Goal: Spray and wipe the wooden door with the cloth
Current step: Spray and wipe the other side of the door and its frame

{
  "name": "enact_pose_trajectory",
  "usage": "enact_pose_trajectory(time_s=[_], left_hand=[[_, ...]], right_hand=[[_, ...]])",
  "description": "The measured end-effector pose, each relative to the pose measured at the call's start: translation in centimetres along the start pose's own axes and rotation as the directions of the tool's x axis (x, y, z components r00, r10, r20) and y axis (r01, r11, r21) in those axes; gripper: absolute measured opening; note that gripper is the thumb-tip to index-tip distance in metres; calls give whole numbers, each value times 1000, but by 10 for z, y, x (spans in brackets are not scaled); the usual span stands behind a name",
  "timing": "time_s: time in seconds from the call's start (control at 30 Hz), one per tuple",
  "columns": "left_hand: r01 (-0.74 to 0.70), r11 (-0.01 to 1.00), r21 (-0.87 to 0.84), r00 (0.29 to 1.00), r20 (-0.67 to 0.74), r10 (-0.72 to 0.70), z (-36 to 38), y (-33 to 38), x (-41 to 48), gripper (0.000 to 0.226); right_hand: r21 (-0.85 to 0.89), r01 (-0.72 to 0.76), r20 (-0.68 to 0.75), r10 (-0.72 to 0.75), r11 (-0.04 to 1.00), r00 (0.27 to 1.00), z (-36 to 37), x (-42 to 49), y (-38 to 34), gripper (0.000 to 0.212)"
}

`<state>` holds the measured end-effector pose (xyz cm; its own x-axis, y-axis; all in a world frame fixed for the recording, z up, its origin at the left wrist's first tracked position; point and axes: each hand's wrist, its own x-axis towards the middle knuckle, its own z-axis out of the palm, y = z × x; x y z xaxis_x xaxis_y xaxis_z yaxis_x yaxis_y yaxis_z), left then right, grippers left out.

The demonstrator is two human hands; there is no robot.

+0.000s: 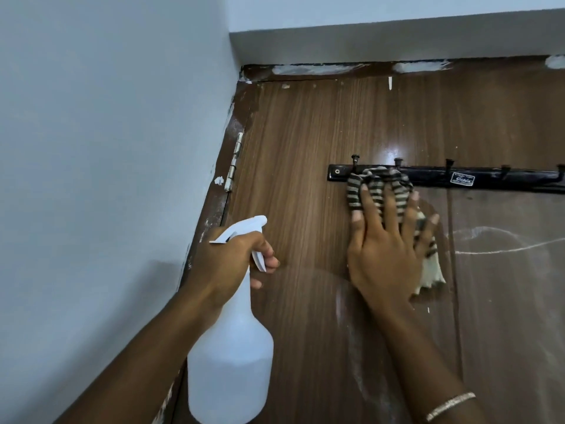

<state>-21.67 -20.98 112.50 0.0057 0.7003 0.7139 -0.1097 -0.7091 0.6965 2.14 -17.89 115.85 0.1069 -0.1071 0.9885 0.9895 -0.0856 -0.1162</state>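
A brown wooden door [305,166] fills the view, set in a pale wall [107,133] corner. My right hand [388,246] lies flat, fingers spread, pressing the striped cloth [379,185] against the door just under the black hook rail [489,179]. My left hand [232,258] is wrapped around the neck of the white spray bottle [229,356], 1 finger on the trigger.

Single head view, close to door [305,148], facing forward and tilted up toward its top corner.
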Motion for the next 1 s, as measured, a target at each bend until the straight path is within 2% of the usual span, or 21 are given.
enact_pose_trajectory(time_s=[0.1, 0.3, 0.33, 0.4, 0.47, 0.63, 0.7, 0.8, 1.0], left_hand=[[-14, 1000, 15, 1000, -21, 14, -3, 6, -6, 24], [-31, 999, 28, 993, -109, 34, -4, 14, -12, 20], [-34, 999, 24, 991, -128, 37, -4, 15, -14, 19], [-40, 998, 44, 985, -168, 47, -4, 15, -17, 18], [-33, 995, 93, 978, -202, 51, -3, 13, -17, 18], [14, 988, 156, 975, -221, 21, 10, 11, -18, 20], [-2, 986, 169, 975, -218, 40, 15, 11, -18, 21], [11, 991, 133, 985, -174, 13, 24, 13, -20, 22], [-3, 993, 119, 992, -122, 18, 51, 16, -29, 23]], right_hand=[[21, -87, -24, 88, 996, 996, 10, -5, -30, 54], [94, 170, 94, -179, 981, 979, 44, 10, -122, 58], [98, 230, 135, -242, 968, 961, 48, 12, -136, 61], [73, 399, 274, -404, 914, 873, 53, 10, -157, 66], [87, 493, 361, -489, 865, 794, 52, 9, -161, 64], [114, 632, 356, -626, 766, 694, 36, 15, -123, 63], [156, 584, 257, -604, 796, 755, 30, 17, -92, 57], [142, 409, 193, -431, 901, 881, 16, 25, -36, 56], [93, 321, 116, -331, 942, 937, -16, 25, 41, 55]])
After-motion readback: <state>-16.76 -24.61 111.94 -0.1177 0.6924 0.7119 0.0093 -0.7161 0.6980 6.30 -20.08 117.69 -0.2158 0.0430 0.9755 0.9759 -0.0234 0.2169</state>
